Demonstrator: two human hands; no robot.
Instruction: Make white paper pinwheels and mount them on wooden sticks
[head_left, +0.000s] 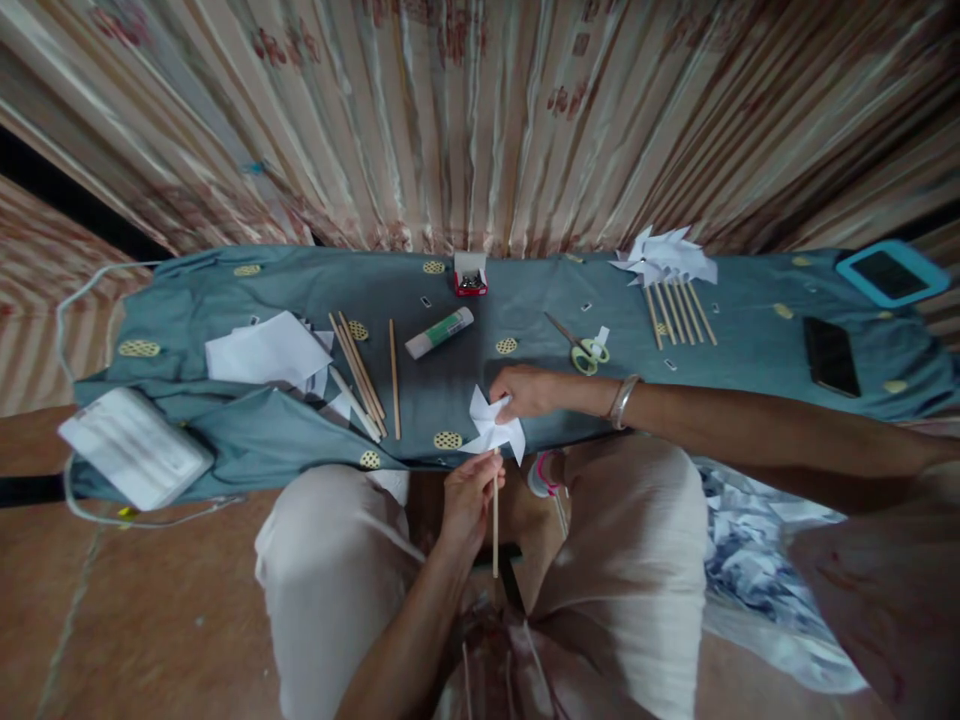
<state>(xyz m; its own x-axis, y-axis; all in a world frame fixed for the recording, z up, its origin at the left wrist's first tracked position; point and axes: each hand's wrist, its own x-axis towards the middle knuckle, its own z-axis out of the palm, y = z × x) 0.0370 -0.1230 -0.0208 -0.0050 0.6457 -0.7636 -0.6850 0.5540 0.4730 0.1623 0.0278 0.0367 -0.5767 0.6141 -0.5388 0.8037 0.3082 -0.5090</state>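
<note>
A white paper pinwheel (493,432) on a thin wooden stick (496,530) is held at the table's front edge, above my lap. My left hand (471,490) is closed around the stick just under the paper blades. At the pinwheel's upper right, my right hand (523,392) has its fingers closed on a paper blade; the fingertips are partly hidden. A glue stick (440,333) lies beyond the hands to the left, and scissors (581,350) with green handles lie to the right. An open red box (471,278) of small metal pins sits at the back.
Several finished pinwheels (671,262) lie at the back right. Loose wooden sticks (358,370) and white paper sheets (266,350) are on the left. A power strip (135,447), a black phone (831,356) and a blue-framed device (891,273) rest near the ends. A bag of scraps (765,560) stands below right.
</note>
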